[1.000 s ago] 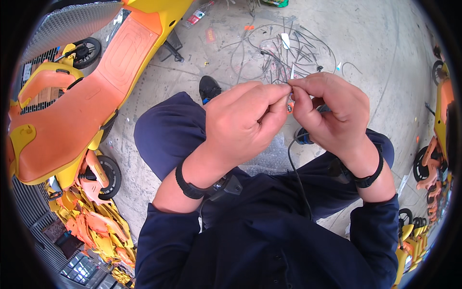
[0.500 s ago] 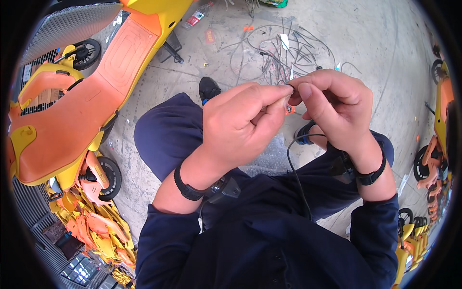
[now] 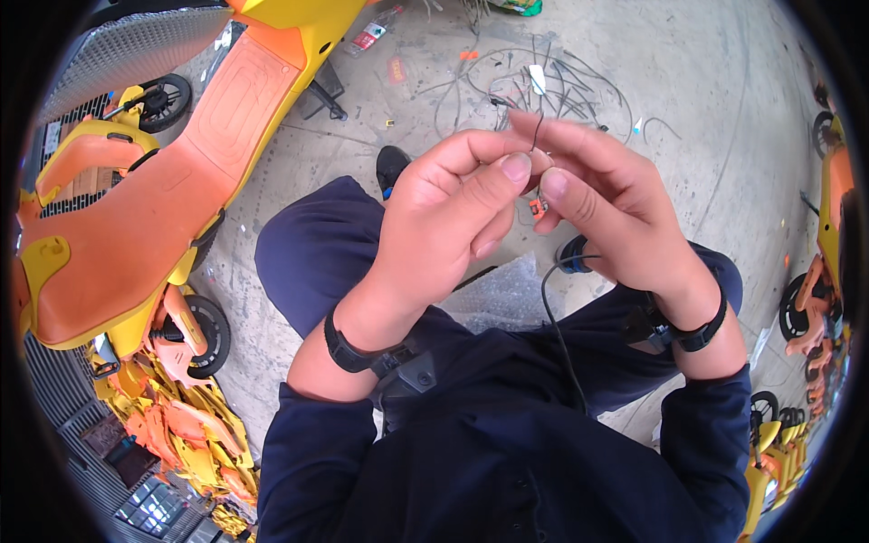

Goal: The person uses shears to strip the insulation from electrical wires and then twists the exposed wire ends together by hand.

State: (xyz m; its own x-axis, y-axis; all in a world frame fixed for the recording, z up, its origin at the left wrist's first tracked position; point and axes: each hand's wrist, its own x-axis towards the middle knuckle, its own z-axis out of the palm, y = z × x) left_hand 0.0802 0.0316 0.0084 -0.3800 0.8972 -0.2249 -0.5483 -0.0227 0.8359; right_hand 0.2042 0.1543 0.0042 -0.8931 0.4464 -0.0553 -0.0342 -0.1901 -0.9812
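My left hand (image 3: 434, 217) pinches a thin black wire (image 3: 538, 132) between thumb and forefinger, and the wire's upper end sticks up above the fingertips. Close against it, my right hand (image 3: 629, 217) has its thumb and forefinger at the same wire, its fingers partly curled and slightly blurred. A small orange piece (image 3: 539, 208) shows just below the meeting fingertips; whether it hangs from the wire cannot be made out. Both wrists wear black bands with small black devices, and a black cable (image 3: 554, 317) runs down from the right one.
Loose cut wires (image 3: 579, 90) lie in a tangle on the floor ahead. A yellow and orange scooter body (image 3: 226, 118) stands at the left, above piled panels (image 3: 186, 425). Bubble wrap (image 3: 507, 294) lies between my legs. A plastic bottle (image 3: 371, 34) is farther off. More scooters (image 3: 801, 308) line the right.
My left hand has rolled so its thumb shows, and the right fingers have straightened somewhat. The wire now stands up above the fingertips. More bubble wrap is visible.
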